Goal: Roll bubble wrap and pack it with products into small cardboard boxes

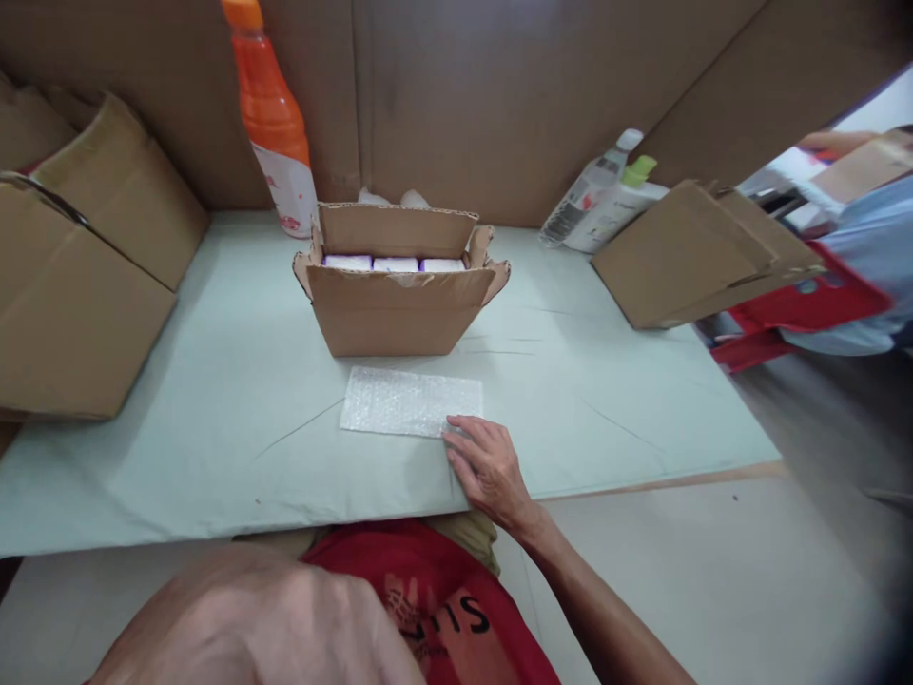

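Note:
My right hand [489, 466] lies on the pale green table cover [214, 428], fingers stretched flat, with the fingertips touching the near right corner of a sheet of bubble wrap [406, 400]. Just behind the sheet stands a small open cardboard box [396, 309] with its flaps out and white packets [395, 264] lined up inside. A blurred, skin-toned shape, perhaps my left arm [263, 618], fills the bottom left; my left hand is not in view.
An orange bottle [275, 124] stands behind the box. A clear bottle [589, 190] and a white one with a green cap [620, 205] lean at the back right. Folded cartons lie at left [78, 285] and right [691, 252]. Cardboard walls the back. A person in blue [866, 257] is at far right.

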`<state>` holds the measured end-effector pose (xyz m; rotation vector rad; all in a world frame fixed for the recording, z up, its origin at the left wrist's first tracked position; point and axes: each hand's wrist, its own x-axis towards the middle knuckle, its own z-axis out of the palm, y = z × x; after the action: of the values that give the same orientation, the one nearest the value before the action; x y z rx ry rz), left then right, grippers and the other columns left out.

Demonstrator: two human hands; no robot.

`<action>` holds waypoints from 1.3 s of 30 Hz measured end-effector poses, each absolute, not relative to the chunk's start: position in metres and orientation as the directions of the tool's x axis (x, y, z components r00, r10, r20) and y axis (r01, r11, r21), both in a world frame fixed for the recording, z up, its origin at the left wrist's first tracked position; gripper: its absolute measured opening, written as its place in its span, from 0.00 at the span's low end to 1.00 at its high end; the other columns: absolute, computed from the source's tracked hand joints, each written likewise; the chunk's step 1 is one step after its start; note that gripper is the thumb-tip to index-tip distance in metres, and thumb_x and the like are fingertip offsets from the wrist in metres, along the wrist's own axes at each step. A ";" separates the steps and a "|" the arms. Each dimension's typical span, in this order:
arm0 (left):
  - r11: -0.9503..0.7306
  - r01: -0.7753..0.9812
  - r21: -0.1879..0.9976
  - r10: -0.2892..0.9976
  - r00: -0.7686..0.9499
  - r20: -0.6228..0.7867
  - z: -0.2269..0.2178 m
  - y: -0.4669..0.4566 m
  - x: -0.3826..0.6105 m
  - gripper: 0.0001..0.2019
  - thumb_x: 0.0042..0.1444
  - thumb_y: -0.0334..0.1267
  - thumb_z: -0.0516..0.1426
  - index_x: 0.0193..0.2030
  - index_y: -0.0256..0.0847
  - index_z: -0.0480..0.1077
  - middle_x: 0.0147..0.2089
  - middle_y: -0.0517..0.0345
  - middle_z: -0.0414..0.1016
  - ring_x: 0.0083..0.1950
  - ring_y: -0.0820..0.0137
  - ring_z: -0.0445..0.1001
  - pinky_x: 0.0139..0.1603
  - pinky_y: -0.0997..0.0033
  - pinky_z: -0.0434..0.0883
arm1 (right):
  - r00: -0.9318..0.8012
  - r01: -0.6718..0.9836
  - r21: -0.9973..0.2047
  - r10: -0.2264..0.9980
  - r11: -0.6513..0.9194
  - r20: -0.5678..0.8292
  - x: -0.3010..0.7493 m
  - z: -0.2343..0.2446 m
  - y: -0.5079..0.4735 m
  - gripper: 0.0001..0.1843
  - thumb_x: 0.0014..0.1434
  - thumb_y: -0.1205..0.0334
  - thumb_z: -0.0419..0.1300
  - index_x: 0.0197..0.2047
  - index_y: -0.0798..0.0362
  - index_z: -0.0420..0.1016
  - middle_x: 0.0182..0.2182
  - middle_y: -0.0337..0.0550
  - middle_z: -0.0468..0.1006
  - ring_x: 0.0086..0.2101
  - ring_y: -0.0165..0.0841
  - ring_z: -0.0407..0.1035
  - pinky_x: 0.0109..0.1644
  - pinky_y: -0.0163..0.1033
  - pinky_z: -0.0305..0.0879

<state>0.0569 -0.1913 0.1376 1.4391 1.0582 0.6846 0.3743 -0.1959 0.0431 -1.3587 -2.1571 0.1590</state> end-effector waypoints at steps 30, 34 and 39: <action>-0.524 0.743 0.417 0.847 0.504 0.166 0.032 -0.122 0.118 0.20 0.62 0.30 0.52 0.60 0.41 0.72 0.67 0.44 0.71 0.70 0.53 0.66 0.66 0.48 0.68 | -0.319 0.865 -0.322 0.917 0.386 0.240 0.389 0.023 -0.165 0.21 0.69 0.67 0.51 0.62 0.50 0.73 0.62 0.49 0.74 0.63 0.43 0.65 0.62 0.54 0.64; -0.529 0.678 0.509 0.844 0.482 0.236 0.036 -0.118 0.113 0.17 0.61 0.32 0.53 0.55 0.42 0.74 0.63 0.46 0.75 0.65 0.55 0.71 0.63 0.50 0.70 | -0.090 0.929 -0.314 0.944 0.195 0.318 0.432 0.024 -0.179 0.16 0.70 0.62 0.52 0.55 0.49 0.77 0.56 0.50 0.79 0.58 0.45 0.70 0.59 0.54 0.65; -0.365 0.785 0.500 0.906 0.176 0.384 0.034 -0.117 0.109 0.19 0.61 0.36 0.54 0.58 0.37 0.71 0.59 0.39 0.75 0.62 0.50 0.71 0.64 0.45 0.66 | -0.024 0.952 -0.282 0.948 0.118 0.317 0.424 0.026 -0.159 0.19 0.67 0.54 0.57 0.57 0.54 0.73 0.58 0.57 0.76 0.58 0.49 0.68 0.59 0.55 0.63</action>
<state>0.1091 -0.1174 0.0338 2.2574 1.6478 0.9523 0.4237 -0.1592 0.0258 -1.8390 -1.9812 -0.0125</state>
